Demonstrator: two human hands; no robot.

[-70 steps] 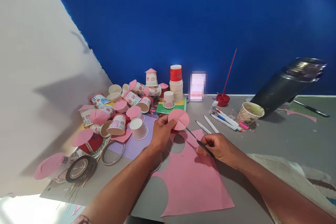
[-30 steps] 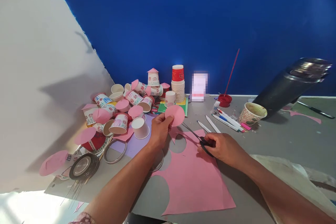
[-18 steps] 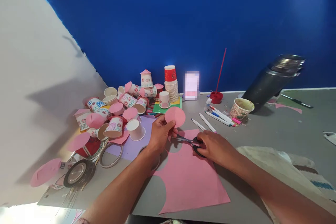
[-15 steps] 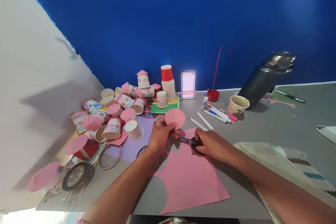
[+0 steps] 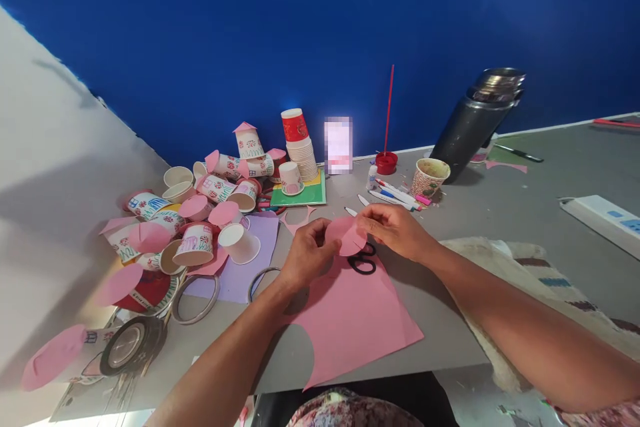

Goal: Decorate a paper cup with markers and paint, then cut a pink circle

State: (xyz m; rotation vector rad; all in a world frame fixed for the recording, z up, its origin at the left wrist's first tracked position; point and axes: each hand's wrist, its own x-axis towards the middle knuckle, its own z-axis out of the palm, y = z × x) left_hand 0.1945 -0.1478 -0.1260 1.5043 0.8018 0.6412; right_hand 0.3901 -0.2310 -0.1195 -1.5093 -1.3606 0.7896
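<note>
A pink paper circle (image 5: pixel 345 235) with a short slit in it is held up between my two hands. My left hand (image 5: pixel 313 253) pinches its left edge with thumb and fingers. At its upper right edge, my right hand (image 5: pixel 387 230) grips the paper between thumb and fingertips. Black-handled scissors (image 5: pixel 363 260) lie just below the circle, their blades hidden behind it. Under them spreads a pink sheet (image 5: pixel 355 320) with rounded cut-outs along its left side.
To the left are several decorated paper cups (image 5: pixel 195 243) with pink roofs and tape rolls (image 5: pixel 127 345). Behind stand stacked cups (image 5: pixel 301 160), markers (image 5: pixel 397 195), a patterned cup (image 5: pixel 430 177) and a dark flask (image 5: pixel 475 123). A cloth (image 5: pixel 480 280) and power strip (image 5: pixel 605 223) lie right.
My right hand has let go of the scissors, which now lie on the pink sheet, and has taken hold of the circle's right edge. The camera view has shifted slightly.
</note>
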